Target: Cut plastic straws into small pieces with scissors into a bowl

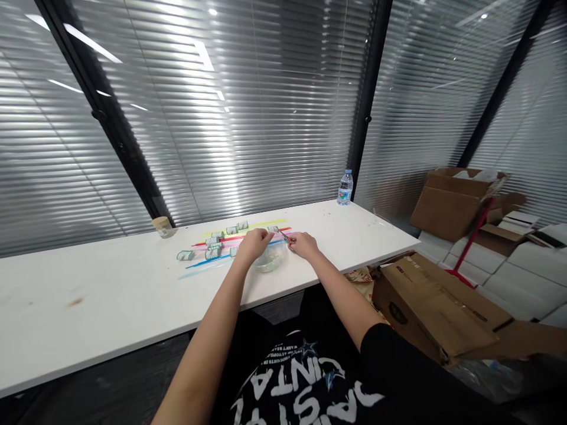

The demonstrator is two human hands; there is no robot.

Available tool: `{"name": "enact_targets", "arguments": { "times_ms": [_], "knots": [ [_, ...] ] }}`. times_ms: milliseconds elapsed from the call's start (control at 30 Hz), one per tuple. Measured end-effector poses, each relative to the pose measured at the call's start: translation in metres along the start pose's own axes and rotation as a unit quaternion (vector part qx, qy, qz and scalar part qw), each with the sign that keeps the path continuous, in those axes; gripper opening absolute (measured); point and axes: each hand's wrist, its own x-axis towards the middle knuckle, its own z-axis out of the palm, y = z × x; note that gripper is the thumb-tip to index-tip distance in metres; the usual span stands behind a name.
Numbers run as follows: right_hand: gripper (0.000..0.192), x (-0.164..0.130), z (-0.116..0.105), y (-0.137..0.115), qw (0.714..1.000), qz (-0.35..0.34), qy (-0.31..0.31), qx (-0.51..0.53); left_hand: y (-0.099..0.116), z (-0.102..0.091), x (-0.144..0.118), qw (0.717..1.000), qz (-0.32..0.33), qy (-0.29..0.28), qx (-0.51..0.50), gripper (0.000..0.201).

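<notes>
My right hand (303,243) is closed round the handles of a small pair of scissors (290,239), whose blades point away to the left. Close beside it, my left hand (256,242) is held in a pinch; what its fingertips grip is too small to make out. Under both hands stands a clear round bowl (268,261) with something pale in it. Behind and left of the hands lie long thin coloured strands in yellow, red, pink and blue, such as a blue strand (208,260). Several small green-and-white wrapped rolls (213,253) lie on and among them.
The white table (110,295) runs along a glass wall with blinds. A jar with a wooden-looking lid (162,226) stands at the back left, a water bottle (344,189) at the back right. Cardboard boxes (436,295) crowd the floor to the right.
</notes>
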Motion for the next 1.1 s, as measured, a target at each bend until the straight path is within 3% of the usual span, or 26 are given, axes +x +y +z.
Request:
{"name": "enact_targets", "arguments": {
  "times_ms": [267,833,967,1100],
  "knots": [
    [0.022,-0.004,-0.005,-0.004,1.000,-0.007,0.001,-0.025,0.007,-0.008,-0.010,0.998,-0.029,-0.023,0.056,0.039],
    [0.021,-0.006,-0.006,-0.008,0.999,-0.035,0.001,-0.021,0.014,-0.018,-0.016,0.997,-0.031,-0.003,0.066,0.036],
    [0.020,-0.004,-0.004,-0.006,0.999,-0.038,0.005,-0.020,0.010,-0.020,-0.018,0.999,0.006,0.012,0.035,0.038],
    [0.019,-0.003,-0.001,-0.004,0.999,-0.040,0.011,-0.014,0.003,-0.020,-0.019,0.996,0.060,0.003,-0.061,0.042]
  ]
}}
